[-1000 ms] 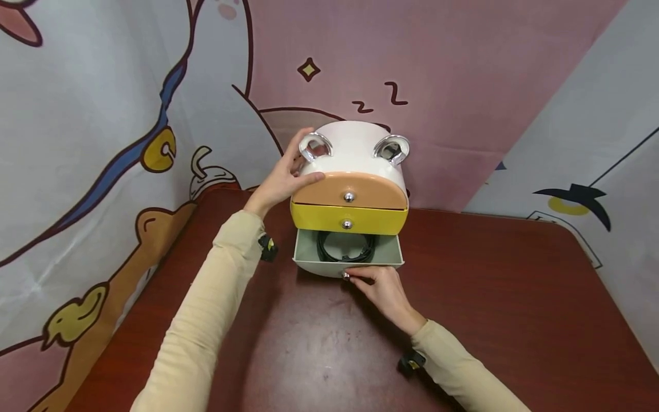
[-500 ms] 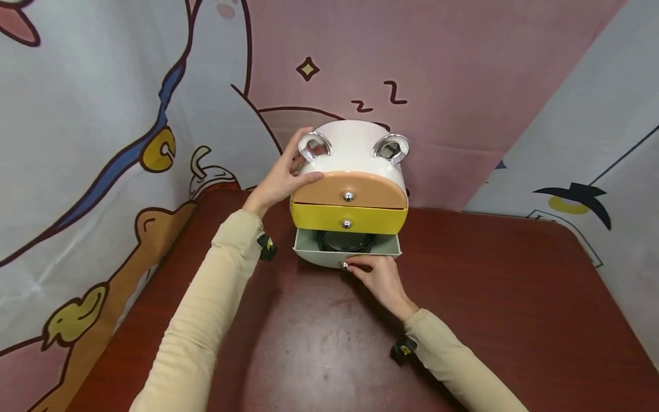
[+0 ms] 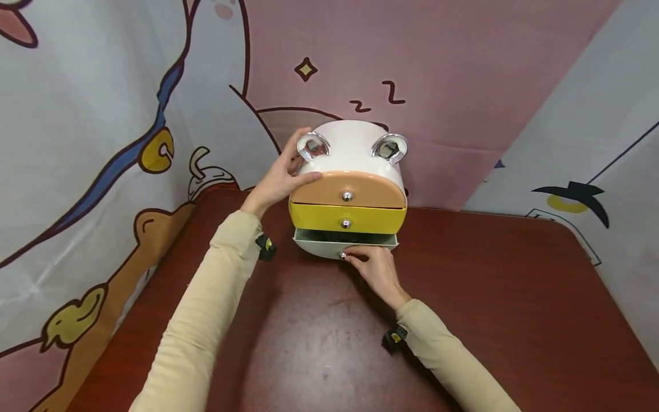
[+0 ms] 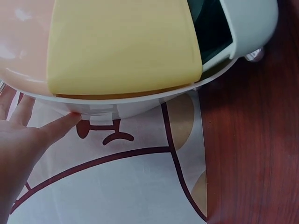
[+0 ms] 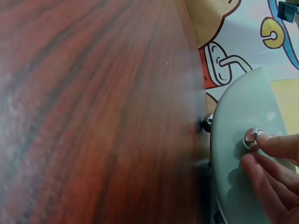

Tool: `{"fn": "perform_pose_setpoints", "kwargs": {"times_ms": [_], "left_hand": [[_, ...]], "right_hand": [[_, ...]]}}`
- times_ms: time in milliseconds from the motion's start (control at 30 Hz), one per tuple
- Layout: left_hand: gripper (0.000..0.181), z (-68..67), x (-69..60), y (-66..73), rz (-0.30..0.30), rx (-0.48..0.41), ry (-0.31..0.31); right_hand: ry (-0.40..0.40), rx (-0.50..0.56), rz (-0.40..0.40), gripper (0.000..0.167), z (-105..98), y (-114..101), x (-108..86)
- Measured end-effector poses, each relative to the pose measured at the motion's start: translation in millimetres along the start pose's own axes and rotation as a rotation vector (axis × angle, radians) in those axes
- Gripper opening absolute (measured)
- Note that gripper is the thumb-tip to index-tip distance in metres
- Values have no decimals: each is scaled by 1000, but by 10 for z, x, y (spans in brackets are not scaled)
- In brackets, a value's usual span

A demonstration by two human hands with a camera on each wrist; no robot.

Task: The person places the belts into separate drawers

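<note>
A small white drawer cabinet point(image 3: 355, 146) with two shiny ear-like rings stands at the back of the table. Its orange drawer point(image 3: 329, 189) and yellow drawer point(image 3: 319, 217) are closed. The pale green bottom drawer point(image 3: 314, 248) sticks out partway, its inside mostly dark and hidden. My left hand point(image 3: 280, 177) rests against the cabinet's left side, fingers extended; in the left wrist view, fingers point(image 4: 63, 125) touch the white shell. Thumb and fingers of my right hand point(image 3: 378, 272) pinch the round silver knob point(image 5: 251, 138) on the green drawer's front.
The dark red wooden table point(image 3: 489, 303) spreads in front and to the right. A cartoon-printed cloth point(image 3: 437, 86) hangs close behind the cabinet and along the left side. Small dark round feet point(image 5: 207, 122) show under the cabinet.
My right hand has moved toward the cabinet, sliding the green drawer further in. The black coiled cable seen inside it has gone out of sight. My left hand has stayed in place.
</note>
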State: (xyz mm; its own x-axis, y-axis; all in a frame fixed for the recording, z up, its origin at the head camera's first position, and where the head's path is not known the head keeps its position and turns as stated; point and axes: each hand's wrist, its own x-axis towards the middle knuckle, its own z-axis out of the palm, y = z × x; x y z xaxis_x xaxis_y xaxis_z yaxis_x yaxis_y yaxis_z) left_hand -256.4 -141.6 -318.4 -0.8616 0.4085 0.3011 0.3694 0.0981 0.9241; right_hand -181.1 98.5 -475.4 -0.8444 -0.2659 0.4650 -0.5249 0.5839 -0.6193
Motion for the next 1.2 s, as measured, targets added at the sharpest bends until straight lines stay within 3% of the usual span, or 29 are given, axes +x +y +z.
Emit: {"fn": "perform_pose_setpoints", "kwargs": {"times_ms": [433, 833, 1000, 1200], "left_hand": [[83, -10, -8, 38, 9, 27, 12], [85, -12, -4, -9, 19, 3, 20], [88, 2, -42, -54, 3, 45, 41], [84, -35, -121, -111, 9, 92, 82]], "right_hand": [[38, -66, 128, 8, 105, -59, 141], [86, -35, 160, 9, 191, -29, 193], [35, -21, 138, 13, 150, 32, 168], [-23, -35, 152, 21, -79, 165, 63]]}}
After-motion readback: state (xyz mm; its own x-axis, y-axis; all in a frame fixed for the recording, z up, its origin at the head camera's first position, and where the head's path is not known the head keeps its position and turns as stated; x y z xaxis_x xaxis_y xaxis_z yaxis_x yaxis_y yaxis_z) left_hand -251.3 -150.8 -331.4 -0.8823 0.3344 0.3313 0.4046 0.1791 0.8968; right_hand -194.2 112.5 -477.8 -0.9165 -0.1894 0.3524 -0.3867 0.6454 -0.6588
